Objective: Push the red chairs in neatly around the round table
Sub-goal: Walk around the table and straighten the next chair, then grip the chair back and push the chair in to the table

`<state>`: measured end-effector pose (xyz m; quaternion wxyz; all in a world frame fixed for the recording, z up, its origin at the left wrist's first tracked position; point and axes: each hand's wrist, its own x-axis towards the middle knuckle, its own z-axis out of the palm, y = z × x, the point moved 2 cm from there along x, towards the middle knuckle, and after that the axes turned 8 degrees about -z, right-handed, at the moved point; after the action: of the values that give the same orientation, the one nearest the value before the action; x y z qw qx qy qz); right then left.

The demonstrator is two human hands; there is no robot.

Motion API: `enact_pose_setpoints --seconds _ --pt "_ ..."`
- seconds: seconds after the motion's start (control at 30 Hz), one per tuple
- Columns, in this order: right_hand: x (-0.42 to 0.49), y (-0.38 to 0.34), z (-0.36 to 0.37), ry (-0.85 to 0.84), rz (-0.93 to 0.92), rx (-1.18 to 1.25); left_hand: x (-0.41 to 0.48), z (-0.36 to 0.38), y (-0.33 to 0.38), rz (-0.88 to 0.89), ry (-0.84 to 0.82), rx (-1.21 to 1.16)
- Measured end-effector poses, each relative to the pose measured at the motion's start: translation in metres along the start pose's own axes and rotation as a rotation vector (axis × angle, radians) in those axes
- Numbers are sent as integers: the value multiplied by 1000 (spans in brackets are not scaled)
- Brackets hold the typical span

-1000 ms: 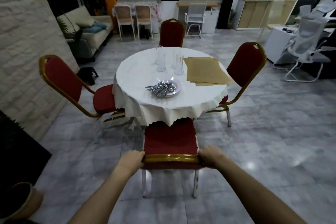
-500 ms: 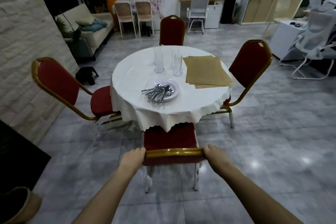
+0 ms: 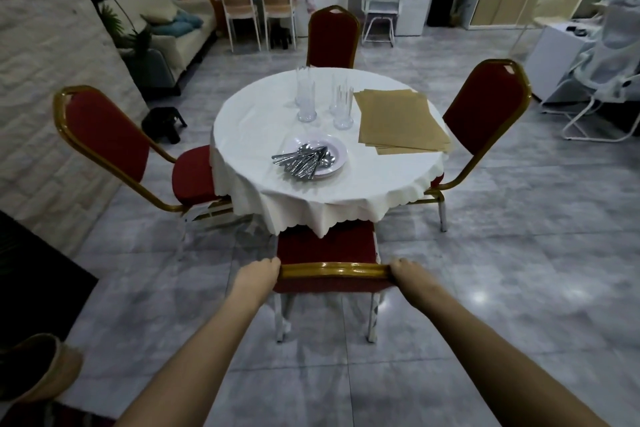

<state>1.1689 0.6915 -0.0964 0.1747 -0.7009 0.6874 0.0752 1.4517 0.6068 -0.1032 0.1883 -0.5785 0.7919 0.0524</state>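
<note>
A grey marble-patterned tile floor [image 3: 502,253] fills most of the frame, with a pale rough stone wall [image 3: 38,87] running down the left edge. At centre stands the round table under a white scallop-edged cloth [image 3: 263,135], its hem hanging over the seats around it. Four red upholstered chairs with gold metal frames ring it. The left chair [image 3: 104,135] sits at centre left, angled, its seat partly under the cloth and its back leaning well away from the table. The right chair [image 3: 485,107] at centre right is tucked closer, only a sliver of seat showing. The far chair [image 3: 332,36] stands upright behind the table at upper centre. The near chair [image 3: 325,250] is at lower centre, the front of its seat under the cloth hem, the gold top rail facing the camera.

On the table, a stack of tan rectangular paper mats [image 3: 398,118] lies to the right, four clear tall drinking glasses [image 3: 323,97] cluster at the middle, and a white round plate [image 3: 337,158] holds a heap of steel cutlery [image 3: 301,159].

The left hand [image 3: 259,272] is clenched around the left end of the near chair's top rail; the right hand [image 3: 408,270] grips the right end, fingers wrapped over it
</note>
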Motion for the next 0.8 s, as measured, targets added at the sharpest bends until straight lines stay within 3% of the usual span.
enact_pose_setpoints --seconds 0.13,0.2,0.3,0.37,0.47,0.63,0.8 --pt "2 -2 -10 -89 -17 -32 3 -7 -7 40 -81 -77" --pt "3 -3 -21 -239 -15 4 2 -14 -16 52 -129 -115" --pt "15 -2 -46 -543 8 170 -3 -29 -40 10 -79 -145" --pt "35 -11 -73 -583 13 227 -6 -38 -57 -19 -11 -116" --pt "80 -64 -107 -384 -114 89 -11 -49 -99 -91 59 -86" --pt "126 -158 -126 -90 -375 186 -2 -54 -154 -212 131 -175" --pt "182 -294 -148 -11 -525 187 -9 -66 -266 -356 192 -279"
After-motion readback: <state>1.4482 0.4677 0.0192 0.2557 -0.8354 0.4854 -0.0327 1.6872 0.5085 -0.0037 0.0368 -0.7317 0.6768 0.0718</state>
